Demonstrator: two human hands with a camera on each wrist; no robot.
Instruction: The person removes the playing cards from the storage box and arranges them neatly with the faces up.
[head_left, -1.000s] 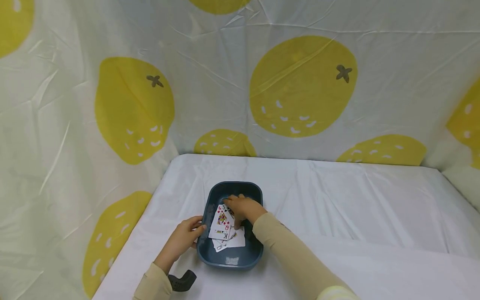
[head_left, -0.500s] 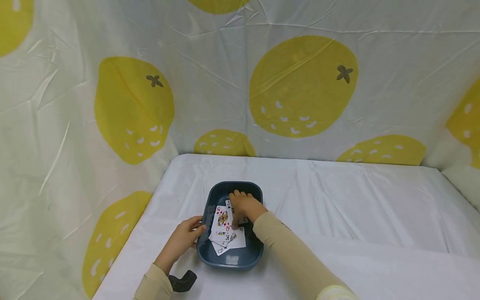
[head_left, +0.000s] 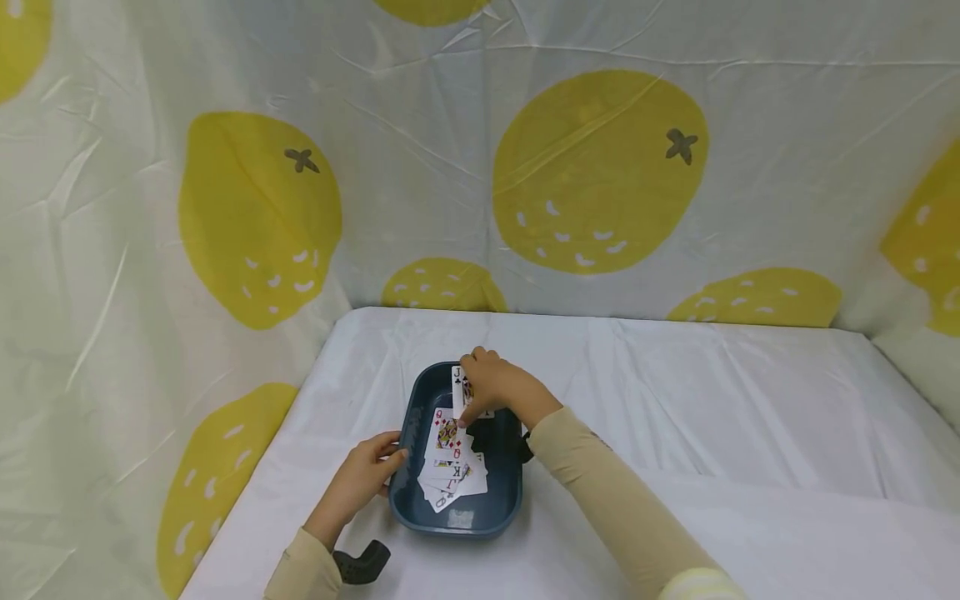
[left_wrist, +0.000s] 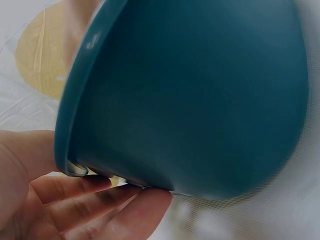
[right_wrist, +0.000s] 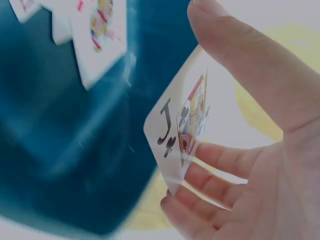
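A dark blue oblong plastic basin (head_left: 495, 496) stands on the white cloth. My left hand (head_left: 363, 471) grips its left side, thumb at the rim and fingers against the outer wall (left_wrist: 190, 115). My right hand (head_left: 501, 387) is at the basin's far right rim and holds a jack of clubs playing card (right_wrist: 172, 132) between thumb and fingers, tilted up. Inside the basin several playing cards lie overlapping, face up, with the queen of diamonds (head_left: 446, 431) on top and a king (head_left: 454, 471) partly covered below it.
White cloth (head_left: 675, 425) covers the table around the basin. A hanging curtain (head_left: 420, 167) with yellow lemon prints closes off the back and left sides. A black device (head_left: 363, 562) is on the left wrist.
My right hand has moved from among the cards toward the basin's far rim, lifting the jack of clubs off the others. My left hand keeps its grip on the basin.
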